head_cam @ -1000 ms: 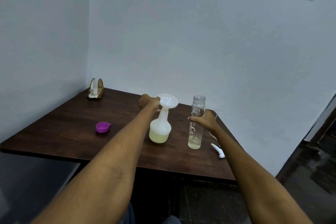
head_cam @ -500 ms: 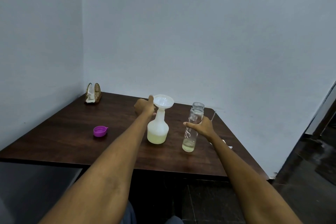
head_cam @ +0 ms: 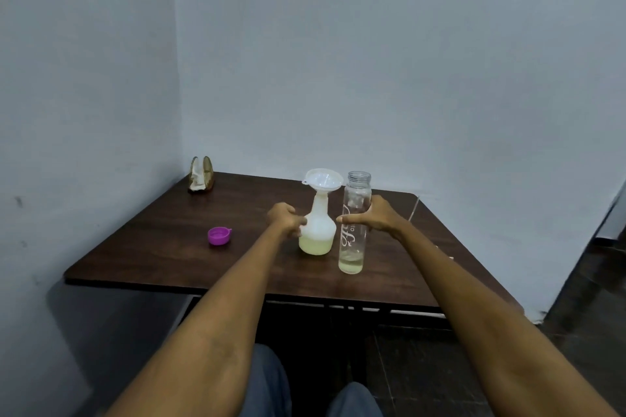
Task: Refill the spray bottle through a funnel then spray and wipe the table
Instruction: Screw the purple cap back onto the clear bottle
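Funnel [head_cam: 323, 179] sits in the spray bottle [head_cam: 317, 230] your left grip [head_cam: 286, 218] clasps; your right grip [head_cam: 374, 217] clasps the glass bottle [head_cam: 354, 247] mid-surface.

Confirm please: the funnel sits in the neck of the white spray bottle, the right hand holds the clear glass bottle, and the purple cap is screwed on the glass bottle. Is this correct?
Not quite. In the head view the purple cap lies on the table, left of the spray bottle; the glass bottle is open at the top. The funnel and the right hand are as you say.
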Demonstrator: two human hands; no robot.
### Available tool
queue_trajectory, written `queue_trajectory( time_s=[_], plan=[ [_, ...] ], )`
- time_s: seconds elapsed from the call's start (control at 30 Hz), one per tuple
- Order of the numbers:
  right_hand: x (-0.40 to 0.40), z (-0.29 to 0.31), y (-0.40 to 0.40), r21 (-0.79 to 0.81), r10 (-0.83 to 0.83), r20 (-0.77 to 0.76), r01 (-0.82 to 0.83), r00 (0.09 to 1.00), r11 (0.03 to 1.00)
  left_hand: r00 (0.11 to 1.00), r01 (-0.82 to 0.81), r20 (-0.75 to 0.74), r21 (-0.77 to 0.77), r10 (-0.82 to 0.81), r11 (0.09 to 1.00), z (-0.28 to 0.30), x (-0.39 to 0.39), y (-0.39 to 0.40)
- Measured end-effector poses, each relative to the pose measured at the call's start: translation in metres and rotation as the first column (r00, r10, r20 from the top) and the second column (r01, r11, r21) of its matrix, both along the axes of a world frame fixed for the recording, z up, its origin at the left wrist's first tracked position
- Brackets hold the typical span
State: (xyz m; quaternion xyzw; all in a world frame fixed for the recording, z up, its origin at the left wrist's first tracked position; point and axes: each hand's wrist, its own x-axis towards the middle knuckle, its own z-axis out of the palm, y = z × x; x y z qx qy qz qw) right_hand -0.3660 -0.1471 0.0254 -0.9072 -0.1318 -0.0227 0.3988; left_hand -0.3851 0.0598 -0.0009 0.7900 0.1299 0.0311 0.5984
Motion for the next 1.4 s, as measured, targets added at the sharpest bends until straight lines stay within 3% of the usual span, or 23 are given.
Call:
queue_trajectory(
  time_s=[0.13,0.2,0.33,0.5,0.6,0.93,1.2,1.3,1.4],
  plan=[
    [-0.014,-0.002,0.058,-0.035,0.154,0.001,-0.154,0.988,0.987,0.906,0.39,-0.257,0.195,-0.337,0.9,-0.022,-0.023,0.025],
    [-0.019,-0.006,0.087,-0.029,0.246,0.009,-0.246,0.969,0.969,0.88,0.455,-0.28,0.257,-0.385,0.853,-0.032,-0.029,0.039],
    [-0.018,-0.016,0.142,-0.04,0.265,0.066,-0.263,0.962,0.964,0.919,0.393,-0.109,0.181,-0.379,0.902,-0.035,-0.032,0.075],
    [-0.006,-0.025,0.189,-0.01,0.235,0.151,-0.236,0.96,0.972,0.971,0.084,0.196,0.255,-0.136,0.963,-0.038,-0.029,0.106],
    [0.006,-0.032,0.198,0.047,0.2,0.171,-0.211,0.965,0.976,0.958,0.022,0.271,0.245,-0.091,0.969,-0.038,-0.021,0.114],
    [0.039,-0.071,0.185,0.106,0.12,0.078,-0.128,0.99,0.986,0.96,-0.037,0.274,0.31,-0.052,0.95,-0.05,0.038,0.118],
    [0.029,-0.114,0.174,-0.136,0.033,0.178,-0.008,0.984,0.991,0.972,0.063,0.197,0.298,-0.126,0.952,-0.05,0.066,0.127],
    [0.022,-0.109,0.191,-0.274,0.106,0.234,-0.039,0.966,0.961,0.974,0.111,0.16,0.292,-0.163,0.95,-0.053,0.061,0.139],
    [0.015,-0.106,0.22,-0.349,0.264,0.293,-0.154,0.919,0.924,0.979,0.036,0.179,0.335,-0.101,0.942,-0.057,0.051,0.164]
  ],
)
